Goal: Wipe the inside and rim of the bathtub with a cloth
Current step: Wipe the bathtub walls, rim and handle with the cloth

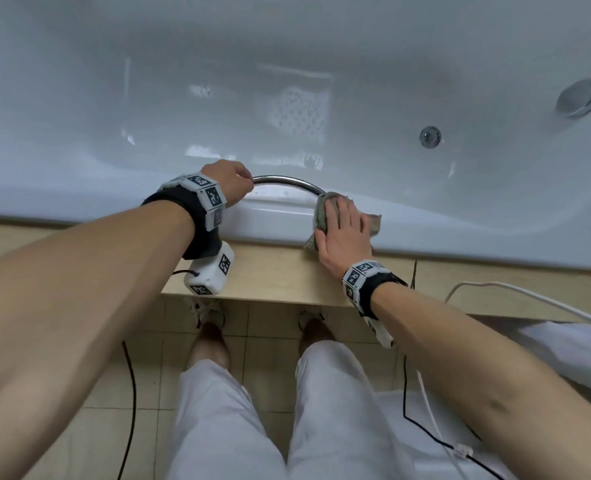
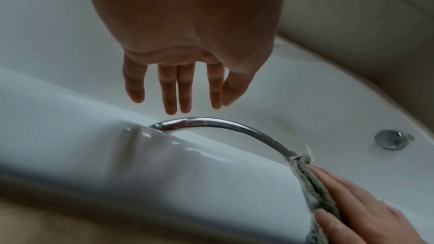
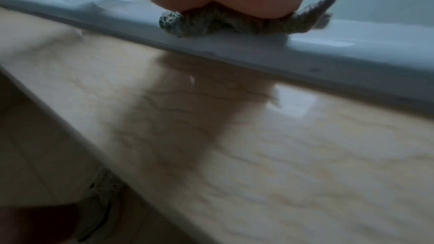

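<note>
Head: flat right hand (image 1: 344, 233) presses cloth (image 1: 322, 214); left hand (image 1: 231, 181) open.
</note>
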Tool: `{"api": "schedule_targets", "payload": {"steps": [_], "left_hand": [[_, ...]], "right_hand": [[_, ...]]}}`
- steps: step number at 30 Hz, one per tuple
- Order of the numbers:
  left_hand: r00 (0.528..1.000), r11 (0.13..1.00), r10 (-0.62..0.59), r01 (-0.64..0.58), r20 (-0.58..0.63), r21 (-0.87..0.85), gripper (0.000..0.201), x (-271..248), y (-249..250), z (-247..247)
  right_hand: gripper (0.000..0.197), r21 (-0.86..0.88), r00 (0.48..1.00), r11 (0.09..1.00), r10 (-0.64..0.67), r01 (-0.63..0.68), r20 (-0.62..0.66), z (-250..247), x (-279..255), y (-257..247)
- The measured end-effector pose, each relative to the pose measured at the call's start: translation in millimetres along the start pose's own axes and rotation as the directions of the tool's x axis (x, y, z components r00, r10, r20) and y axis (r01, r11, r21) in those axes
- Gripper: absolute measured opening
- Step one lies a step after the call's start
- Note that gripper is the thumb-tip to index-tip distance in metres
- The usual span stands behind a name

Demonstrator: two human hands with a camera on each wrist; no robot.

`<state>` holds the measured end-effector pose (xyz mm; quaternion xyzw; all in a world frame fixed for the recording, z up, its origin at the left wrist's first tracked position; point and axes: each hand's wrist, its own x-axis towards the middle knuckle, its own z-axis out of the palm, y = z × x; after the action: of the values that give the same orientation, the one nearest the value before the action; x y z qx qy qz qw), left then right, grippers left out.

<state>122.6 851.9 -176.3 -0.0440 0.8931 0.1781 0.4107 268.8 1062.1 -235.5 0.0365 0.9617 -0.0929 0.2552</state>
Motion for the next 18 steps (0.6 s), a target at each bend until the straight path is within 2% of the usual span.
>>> {"api": "schedule_targets", "payload": {"steps": [3,6,9,12,15,18], "left_hand": [[0.999,0.999,0.032,-0.032,0.002,0.023,0.033,10,-30,-20],[0.997,0.997,0.067,-0.068,0.033,0.020,0.036,18,-66,-41],[0.989,0.992,0.119,-0.122,0.086,0.034,0.037,26,-101,-63],[0.989,0.991,0.104,-0.112,0.107,0.075,0.037,34,-137,-79],[0.990,0.989,0.078,-0.092,0.120,0.113,0.038,37,-160,-86],[0.987,0.985,0.086,-0.105,0.134,0.140,0.039,36,-163,-84]], "right_hand": [[0.071,-0.003,0.997,0.997,0.072,-0.072,-0.012,11,2,-47],[0.076,-0.019,1.000,1.000,0.006,-0.006,0.010,23,3,-103],[0.076,-0.015,0.999,1.000,0.009,-0.009,0.031,31,11,-164],[0.072,-0.030,0.998,0.999,-0.037,0.038,0.049,35,23,-214],[0.070,-0.036,0.997,0.997,-0.064,0.066,0.053,34,32,-237],[0.066,-0.056,0.994,0.994,-0.088,0.092,0.072,29,34,-228]]}}
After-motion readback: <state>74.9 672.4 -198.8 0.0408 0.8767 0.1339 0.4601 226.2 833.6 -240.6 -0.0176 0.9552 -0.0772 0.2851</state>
